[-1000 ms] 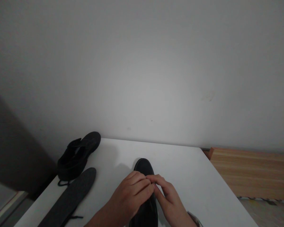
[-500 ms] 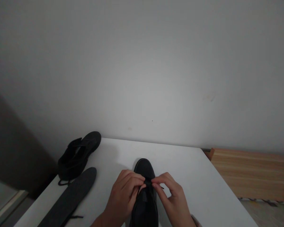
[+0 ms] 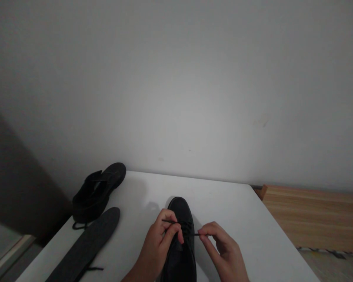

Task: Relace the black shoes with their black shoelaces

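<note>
A black lace-up shoe (image 3: pixel 181 208) stands on the white table, its toe pointing toward the wall. Over its left side, my left hand (image 3: pixel 161 237) is closed in a pinch on a dark shoelace end (image 3: pixel 168 221) that sticks out past the fingers. To the right of the shoe, my right hand (image 3: pixel 220 246) pinches a shoelace (image 3: pixel 196 234), which runs taut from the eyelet area to my fingertips. Part of the lacing and tongue is covered by my left fingers. The shoe's opening faces me, with the heel cut off by the frame's lower edge.
A second black shoe (image 3: pixel 91 197) lies at the table's far left corner, against the wall. In front of it lies a dark grey insole (image 3: pixel 88 246), a lace tip showing beside it. The white table (image 3: pixel 241 219) meets the wall; a wooden board (image 3: pixel 308 213) is beyond its right edge.
My hands have moved apart from over the laces. The right hand has drawn a lace out to the right; a lace end now shows in my left fingers.
</note>
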{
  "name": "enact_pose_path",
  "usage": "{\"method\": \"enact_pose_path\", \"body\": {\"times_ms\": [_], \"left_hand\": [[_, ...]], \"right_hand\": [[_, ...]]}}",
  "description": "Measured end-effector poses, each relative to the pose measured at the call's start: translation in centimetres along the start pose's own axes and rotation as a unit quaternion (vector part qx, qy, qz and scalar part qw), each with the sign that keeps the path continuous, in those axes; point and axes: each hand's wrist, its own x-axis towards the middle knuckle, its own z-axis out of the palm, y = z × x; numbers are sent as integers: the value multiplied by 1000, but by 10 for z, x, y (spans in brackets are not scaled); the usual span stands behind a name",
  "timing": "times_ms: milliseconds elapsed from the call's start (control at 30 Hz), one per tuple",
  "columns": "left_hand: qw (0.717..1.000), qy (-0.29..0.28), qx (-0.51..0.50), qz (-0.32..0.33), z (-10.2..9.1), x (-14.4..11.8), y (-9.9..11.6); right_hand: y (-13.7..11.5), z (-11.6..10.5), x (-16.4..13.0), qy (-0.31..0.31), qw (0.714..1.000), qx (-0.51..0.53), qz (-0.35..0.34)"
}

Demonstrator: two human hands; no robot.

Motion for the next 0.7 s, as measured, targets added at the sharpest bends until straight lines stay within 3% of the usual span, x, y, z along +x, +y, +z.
{"method": "enact_pose_path", "body": {"times_ms": [233,400,600,700], "left_hand": [[995,-72,67,-25,1,8,13],[992,-57,109,18,-3,5,11],[993,-50,109,5,-4,3,15],[993,-52,106,0,-5,3,18]], "right_hand": [[-28,9,9,-5,997,50,-61],[-34,19,17,12,995,56,-83],[-22,23,16,10,999,38,-34],[-19,20,13,-21,1000,-1,-10]]}}
